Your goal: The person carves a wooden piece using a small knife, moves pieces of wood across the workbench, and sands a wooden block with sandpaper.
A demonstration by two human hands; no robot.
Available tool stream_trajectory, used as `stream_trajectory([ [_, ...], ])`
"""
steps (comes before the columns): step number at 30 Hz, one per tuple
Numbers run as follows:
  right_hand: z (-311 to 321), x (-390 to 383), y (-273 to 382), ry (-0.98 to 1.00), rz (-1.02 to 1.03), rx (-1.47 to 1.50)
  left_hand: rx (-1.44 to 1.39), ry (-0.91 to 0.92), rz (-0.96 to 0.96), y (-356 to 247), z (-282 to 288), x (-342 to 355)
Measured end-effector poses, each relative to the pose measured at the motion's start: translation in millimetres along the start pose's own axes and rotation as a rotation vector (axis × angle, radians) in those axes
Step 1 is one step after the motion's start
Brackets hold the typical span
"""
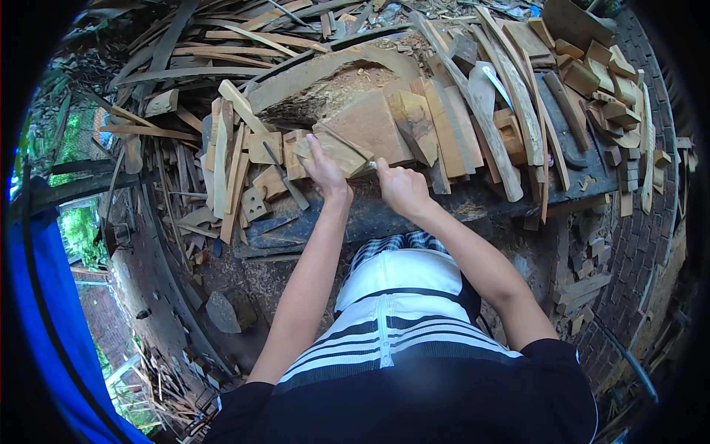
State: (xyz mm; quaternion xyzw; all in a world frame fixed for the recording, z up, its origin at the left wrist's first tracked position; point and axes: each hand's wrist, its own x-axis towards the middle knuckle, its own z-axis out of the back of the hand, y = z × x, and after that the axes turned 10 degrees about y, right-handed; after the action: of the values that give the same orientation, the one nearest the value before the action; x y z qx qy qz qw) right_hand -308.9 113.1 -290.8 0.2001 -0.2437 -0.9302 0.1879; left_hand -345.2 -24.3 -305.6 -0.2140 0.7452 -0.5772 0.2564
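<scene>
My left hand (325, 172) holds a pale wooden block (342, 157) at its left end, thumb and fingers spread over it. My right hand (404, 189) is closed at the block's right end, around the near end of a thin, rod-like tool (346, 140). This tool lies slantwise across the top of the block; its exact kind cannot be made out. Behind the block rests a broad brown slab of wood (370, 122). A slim dark-bladed tool (287, 180) lies to the left of my left hand. Smaller cut blocks (265, 148) sit beside it.
Dark workbench (347, 214) before me. Long wooden strips (481, 111) lean across its right half, with a rough log piece (414, 122) nearer. Stacked blocks (610, 96) stand far right. Scrap slats (222, 55) pile up behind. A blue sheet (44, 318) hangs at left.
</scene>
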Motion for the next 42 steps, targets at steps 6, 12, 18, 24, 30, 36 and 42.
stream_trajectory([
  [6, 10, -16, 18, 0.04, 0.089, -0.017, 0.02, 0.039, 0.072, 7, 24, 4],
  [12, -7, 1, -3, 0.046, 0.043, -0.023, 0.01, 0.126, 0.06, 11, 24, 10],
  [18, -10, 0, -7, 0.034, -0.036, -0.01, -0.022, 0.105, 0.055, 0, 10, 0],
  [24, 15, -14, 28, 0.083, 0.105, -0.016, -0.015, 0.124, 0.073, 0, 25, 2],
  [30, -16, 13, -13, 0.024, 0.009, -0.033, 0.015, 0.122, 0.01, 1, 15, 3],
  [36, -1, -1, 13, 0.08, 0.04, -0.05, 0.053, 0.11, 0.043, 3, 29, 2],
  [42, 2, -3, 19, 0.053, 0.1, -0.006, -0.036, 0.129, 0.065, 5, 31, 0],
])
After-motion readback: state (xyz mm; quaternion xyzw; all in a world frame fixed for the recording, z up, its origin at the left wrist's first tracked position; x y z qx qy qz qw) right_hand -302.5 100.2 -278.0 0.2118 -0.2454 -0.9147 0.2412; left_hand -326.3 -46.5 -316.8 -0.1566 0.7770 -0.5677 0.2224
